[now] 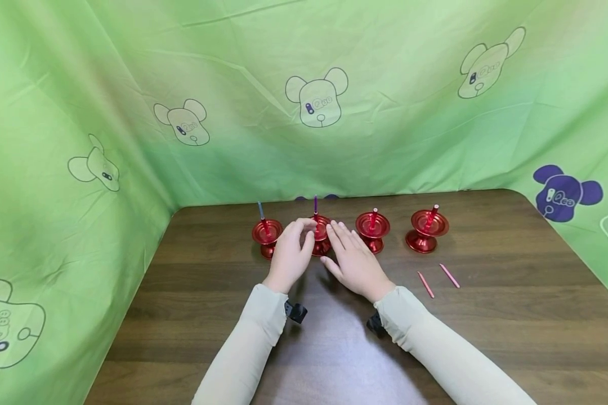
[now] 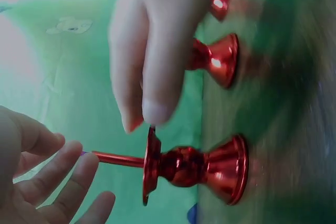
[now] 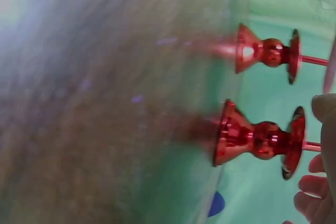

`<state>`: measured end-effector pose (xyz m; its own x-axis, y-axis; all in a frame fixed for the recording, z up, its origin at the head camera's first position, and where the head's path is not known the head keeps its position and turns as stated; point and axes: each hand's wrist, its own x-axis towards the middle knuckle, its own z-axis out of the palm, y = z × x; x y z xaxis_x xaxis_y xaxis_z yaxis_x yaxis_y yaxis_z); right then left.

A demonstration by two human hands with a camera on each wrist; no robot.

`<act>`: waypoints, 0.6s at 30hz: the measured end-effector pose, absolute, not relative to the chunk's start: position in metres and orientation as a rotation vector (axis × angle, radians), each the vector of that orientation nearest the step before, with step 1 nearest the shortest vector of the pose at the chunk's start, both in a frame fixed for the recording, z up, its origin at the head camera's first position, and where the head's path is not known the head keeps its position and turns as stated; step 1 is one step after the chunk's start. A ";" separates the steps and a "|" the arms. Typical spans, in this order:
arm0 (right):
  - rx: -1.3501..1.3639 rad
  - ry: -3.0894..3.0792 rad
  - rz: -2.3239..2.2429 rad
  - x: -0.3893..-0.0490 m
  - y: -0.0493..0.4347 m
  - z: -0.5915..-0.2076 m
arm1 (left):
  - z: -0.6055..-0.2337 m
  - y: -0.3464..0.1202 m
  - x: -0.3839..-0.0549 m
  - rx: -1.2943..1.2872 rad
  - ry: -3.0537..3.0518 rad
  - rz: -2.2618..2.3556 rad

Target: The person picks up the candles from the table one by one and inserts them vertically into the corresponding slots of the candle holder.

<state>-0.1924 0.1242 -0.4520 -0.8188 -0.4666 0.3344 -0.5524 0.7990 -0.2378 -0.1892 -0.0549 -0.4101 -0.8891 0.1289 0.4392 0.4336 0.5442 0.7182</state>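
Note:
Both hands are at the second red metal candle holder (image 1: 321, 247) from the left. A purple candle (image 1: 316, 205) stands upright in its red tube (image 2: 118, 159). My left hand (image 1: 291, 256) is at the holder's left, with fingers loosely bent and spread beside the candle; whether they touch it is hard to tell. From the right, my right hand (image 1: 354, 261) reaches with straight fingers to the dish rim (image 2: 151, 166). To the left, another red holder (image 1: 267, 235) bears a blue candle (image 1: 260, 210), leaning slightly.
Two more red holders, one nearer (image 1: 372, 228) and one farther right (image 1: 428, 228), show no candle above their tubes. Two pink candles, one (image 1: 426, 284) beside the other (image 1: 450, 275), lie on the brown wooden table (image 1: 512, 320). A green printed cloth (image 1: 385, 157) hangs behind.

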 end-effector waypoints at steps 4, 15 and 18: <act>0.774 -2.717 0.516 -0.187 0.130 -0.442 | -0.409 -0.056 -0.186 -0.512 -2.489 -1.067; 0.706 -2.604 0.720 -0.173 0.161 -0.428 | -0.400 -0.039 -0.188 -0.673 -2.573 -0.920; 0.695 -2.549 0.735 -0.169 0.171 -0.426 | -0.399 -0.032 -0.190 -0.731 -2.594 -0.877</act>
<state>-0.1692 0.1710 -0.4262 -0.7982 -0.3482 0.4916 -0.5565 0.7386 -0.3805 -0.1899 -0.0321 -0.3993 -0.8232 0.3675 0.4328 0.5548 0.6830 0.4752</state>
